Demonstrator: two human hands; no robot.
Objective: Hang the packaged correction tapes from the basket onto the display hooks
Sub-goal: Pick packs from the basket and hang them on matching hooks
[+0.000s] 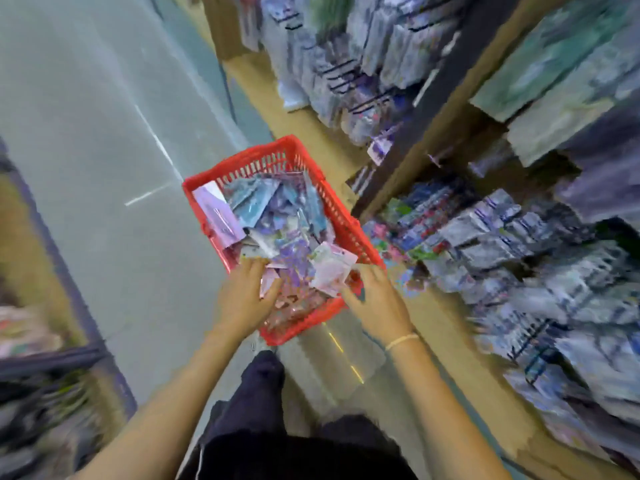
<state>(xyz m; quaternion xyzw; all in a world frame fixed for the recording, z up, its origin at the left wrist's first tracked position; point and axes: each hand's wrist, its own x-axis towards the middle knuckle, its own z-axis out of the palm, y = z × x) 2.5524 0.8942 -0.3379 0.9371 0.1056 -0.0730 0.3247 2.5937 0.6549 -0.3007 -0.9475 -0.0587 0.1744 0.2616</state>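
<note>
A red plastic basket [341, 216] stands on the floor, filled with several packaged correction tapes [284, 220] in blue, purple and pink. My left hand [246, 292] reaches into the basket's near left corner, its fingers spread over the packets. My right hand [375, 299] is at the near right rim, fingers touching a pale pink and green packet [330, 268]. The frame is blurred, so I cannot tell whether either hand grips a packet. Display hooks [349, 77] loaded with hanging packets fill the shelving on the right.
The grey floor aisle [97, 133] lies to the left of the basket. A wooden shelf base [436, 327] runs along the right under the hanging goods. Another shelf unit [41, 306] stands at the left edge. My dark-trousered legs [263, 393] are below the basket.
</note>
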